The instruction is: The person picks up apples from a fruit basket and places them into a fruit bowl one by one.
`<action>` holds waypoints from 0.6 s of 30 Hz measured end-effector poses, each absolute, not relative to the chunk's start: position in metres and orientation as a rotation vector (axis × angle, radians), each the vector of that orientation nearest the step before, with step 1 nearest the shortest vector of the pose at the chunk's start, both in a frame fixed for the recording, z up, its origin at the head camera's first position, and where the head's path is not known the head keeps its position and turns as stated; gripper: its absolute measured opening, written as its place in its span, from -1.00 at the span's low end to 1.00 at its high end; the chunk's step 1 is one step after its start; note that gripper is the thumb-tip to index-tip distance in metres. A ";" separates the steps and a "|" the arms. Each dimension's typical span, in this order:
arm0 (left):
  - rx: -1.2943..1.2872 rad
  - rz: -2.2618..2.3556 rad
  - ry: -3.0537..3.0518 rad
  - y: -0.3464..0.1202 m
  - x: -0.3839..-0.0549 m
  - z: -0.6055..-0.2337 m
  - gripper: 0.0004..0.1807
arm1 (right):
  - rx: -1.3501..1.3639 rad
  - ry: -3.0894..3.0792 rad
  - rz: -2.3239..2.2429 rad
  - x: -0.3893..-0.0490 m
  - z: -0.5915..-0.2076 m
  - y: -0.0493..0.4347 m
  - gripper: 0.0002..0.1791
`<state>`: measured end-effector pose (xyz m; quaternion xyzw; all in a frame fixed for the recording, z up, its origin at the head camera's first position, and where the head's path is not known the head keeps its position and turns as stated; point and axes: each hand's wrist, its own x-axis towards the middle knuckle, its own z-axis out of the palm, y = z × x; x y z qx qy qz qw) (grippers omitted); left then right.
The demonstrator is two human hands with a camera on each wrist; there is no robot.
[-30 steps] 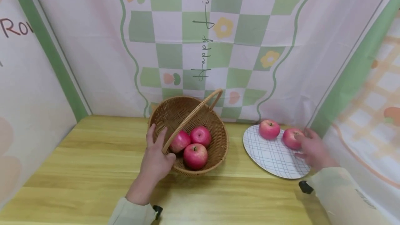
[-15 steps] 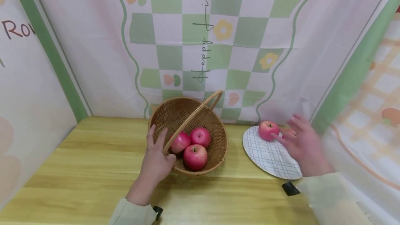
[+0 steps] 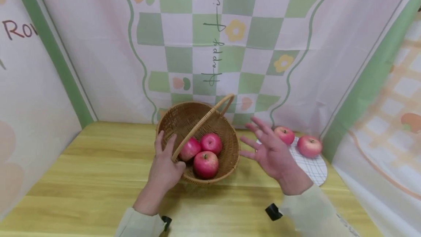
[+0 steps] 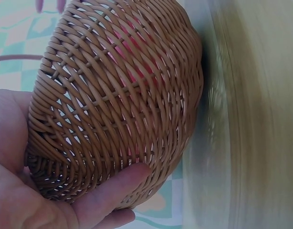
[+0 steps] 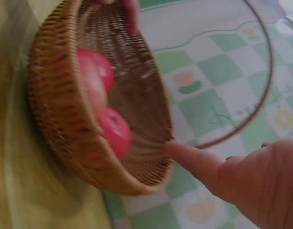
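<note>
My left hand [image 3: 164, 171] grips the left rim of a round wicker basket [image 3: 184, 120], its thumb and fingers spread about the rim and the handle's base. The left wrist view shows fingers [image 4: 113, 191] lying along the basket's woven outer side. Three red apples [image 3: 205, 165] sit together inside the basket, under its arched handle [image 3: 204, 120]. Between the basket and a plate, my right hand [image 3: 273, 154] is in the air with fingers spread and nothing in it. Its fingertips come close to the basket's right rim.
To the right, an oval white plate [image 3: 314, 169] with a grid pattern bears two apples [image 3: 310, 146], partly behind the right hand. The wooden table [image 3: 82, 178] ends against a checked cloth backdrop [image 3: 210, 57]. Cloth-covered panels stand at both sides.
My right hand has moved left from the apple on the plate toward the basket, carrying nothing. The left hand, the basket and all the apples stay where they were.
</note>
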<state>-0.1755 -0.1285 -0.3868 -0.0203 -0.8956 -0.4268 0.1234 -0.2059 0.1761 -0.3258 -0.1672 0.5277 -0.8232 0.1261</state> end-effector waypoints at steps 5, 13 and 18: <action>-0.063 -1.232 -2.612 -0.129 -0.175 -0.386 -0.03 | -0.485 1.659 -2.241 -0.215 -0.351 0.144 -0.30; -0.133 -1.158 -2.602 -0.126 -0.177 -0.383 0.00 | -0.382 1.833 -1.925 -0.235 -0.387 0.115 -0.34; -0.137 -1.153 -2.608 -0.126 -0.177 -0.383 0.00 | -0.369 1.870 -1.828 -0.235 -0.386 0.112 -0.26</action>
